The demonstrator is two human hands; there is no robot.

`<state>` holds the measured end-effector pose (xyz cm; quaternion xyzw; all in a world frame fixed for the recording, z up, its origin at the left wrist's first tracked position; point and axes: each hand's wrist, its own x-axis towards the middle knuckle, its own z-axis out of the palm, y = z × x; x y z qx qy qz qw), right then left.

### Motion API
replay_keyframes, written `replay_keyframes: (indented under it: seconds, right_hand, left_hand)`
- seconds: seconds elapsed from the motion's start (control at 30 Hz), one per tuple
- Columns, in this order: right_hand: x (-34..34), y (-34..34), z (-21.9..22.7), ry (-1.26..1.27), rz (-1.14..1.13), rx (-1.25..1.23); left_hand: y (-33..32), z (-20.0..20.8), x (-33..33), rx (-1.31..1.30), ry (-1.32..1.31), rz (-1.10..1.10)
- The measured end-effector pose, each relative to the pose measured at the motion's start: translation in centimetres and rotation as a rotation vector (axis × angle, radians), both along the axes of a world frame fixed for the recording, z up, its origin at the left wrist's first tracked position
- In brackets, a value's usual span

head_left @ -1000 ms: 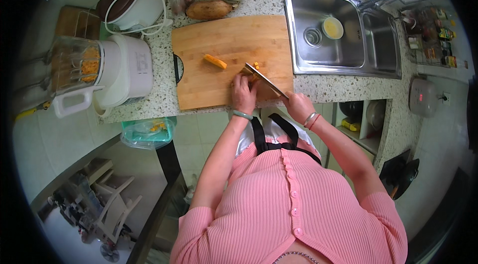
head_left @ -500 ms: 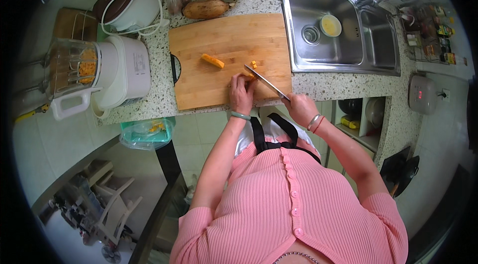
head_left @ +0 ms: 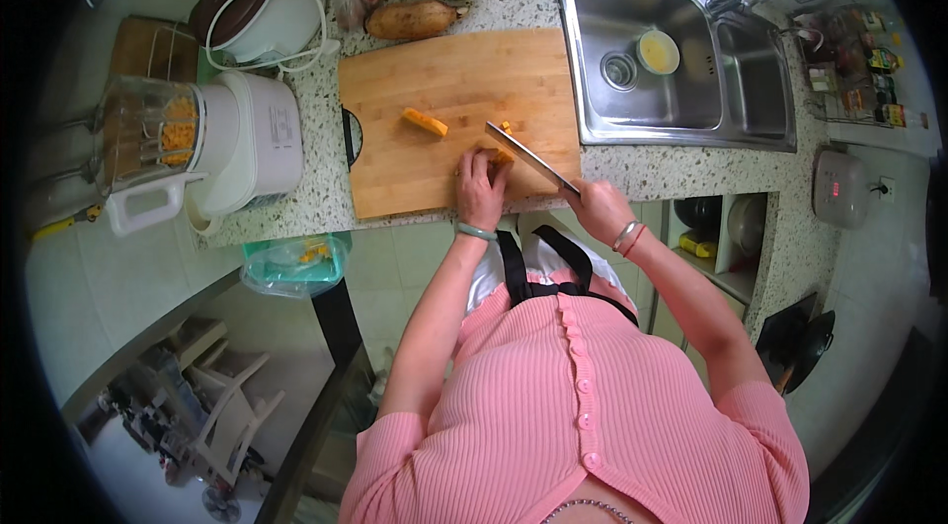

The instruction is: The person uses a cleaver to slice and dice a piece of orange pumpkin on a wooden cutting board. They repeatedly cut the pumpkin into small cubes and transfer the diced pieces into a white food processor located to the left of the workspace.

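On speckled stone counter point(head_left: 316, 183), wooden cutting board point(head_left: 434, 159). Left hand point(head_left: 480, 190) pins orange vegetable piece point(head_left: 500, 157), fingers curled. Right hand point(head_left: 598, 208) clamped on knife point(head_left: 528, 157), blade over piece. Second orange chunk point(head_left: 424, 121) mid-board. Steel sink point(head_left: 681, 109) right, white blender point(head_left: 197, 144) left.

You work on a wooden cutting board point(head_left: 449, 94), pale and matt, with a fine straight grain. The knife point(head_left: 528, 157) in your right hand point(head_left: 598, 210) has a smooth metal blade that shines a little. The countertop point(head_left: 326, 163) around looks like speckled stone, polished. To the right, the sink point(head_left: 681, 60) is brushed steel with a soft gloss. On the left, the food processor point(head_left: 202, 144) has a white glossy plastic body and a clear plastic bowl. Your pink top point(head_left: 583, 415) is ribbed knit cloth.
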<state>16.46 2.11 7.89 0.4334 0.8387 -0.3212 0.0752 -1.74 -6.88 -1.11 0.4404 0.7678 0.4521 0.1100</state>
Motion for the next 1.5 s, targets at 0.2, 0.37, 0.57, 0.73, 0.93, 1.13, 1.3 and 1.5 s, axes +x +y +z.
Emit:
replay_keyframes:
  seconds: [0.2,0.37,0.57,0.73,0.93,1.13,1.3,1.5]
  right_hand:
    - [0.1,-0.3,0.9,-0.087,0.032,-0.024]
    - [-0.1,-0.3,0.2,-0.116,0.037,-0.071]
    - [-0.7,-0.4,-1.5,-0.078,0.012,-0.078]
    - [-1.0,0.8,-0.8,-0.139,0.018,-0.100]
    - [-0.2,-0.3,0.3,-0.063,0.015,-0.021]
    - [0.9,-0.9,-0.1,-0.066,0.009,-0.052]
    - [0.8,-0.6,-0.2,-0.036,0.025,-0.096]
    - [-0.3,-0.6,-0.4,-0.055,0.000,-0.146]
  left_hand:
    - [-0.3,-0.7,-0.1,0.054,-0.075,-0.010]
    - [-0.3,-1.1,-0.2,0.074,0.004,-0.016]
    - [-0.1,-1.3,-0.2,0.069,0.028,-0.019]
    - [-0.3,-1.4,-0.3,0.051,0.012,-0.007]
    - [-0.5,-0.7,0.3,0.066,-0.060,0.044]
    - [-0.5,-0.7,0.1,0.092,-0.126,0.033]
    - [-0.3,-0.6,0.0,0.118,-0.005,0.027]
    - [-0.3,-1.0,-0.1,0.113,-0.047,0.028]
